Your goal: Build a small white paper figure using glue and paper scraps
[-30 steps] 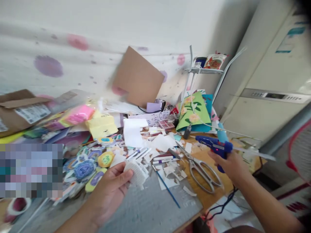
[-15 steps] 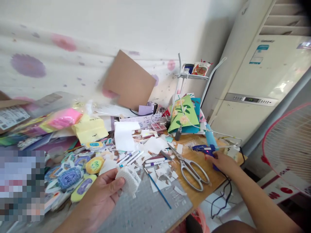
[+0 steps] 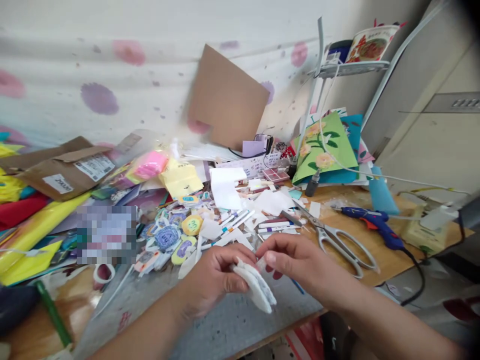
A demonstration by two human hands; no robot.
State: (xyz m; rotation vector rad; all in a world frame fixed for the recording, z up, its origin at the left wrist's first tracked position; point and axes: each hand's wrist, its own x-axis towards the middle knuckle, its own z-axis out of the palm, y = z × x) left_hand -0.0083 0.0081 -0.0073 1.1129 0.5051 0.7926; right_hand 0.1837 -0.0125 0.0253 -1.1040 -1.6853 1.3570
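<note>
My left hand (image 3: 221, 275) pinches a small white layered piece (image 3: 257, 290) that looks like textured, padded sheet, with its lower edge tilted towards me. My right hand (image 3: 292, 260) is closed at the upper edge of that piece, thumb against fingers; what lies between its fingertips is too small to make out. A blue hot glue gun (image 3: 380, 225) with an orange trigger lies on the wooden tabletop to the right. Between it and my hands rest large silver scissors (image 3: 333, 240). Below both hands is a grey cutting mat (image 3: 210, 330).
White paper scraps (image 3: 272, 201), pens (image 3: 240, 220) and colourful crocheted-looking pieces (image 3: 167, 237) crowd the table ahead. A cardboard box (image 3: 63, 167) stands at the left. A white power strip (image 3: 423, 230) and the glue gun's black cord (image 3: 416, 265) are at the right edge.
My right hand has let go of the glue gun, now lying on the table, and has come to the white piece in my left hand. The view has turned left.
</note>
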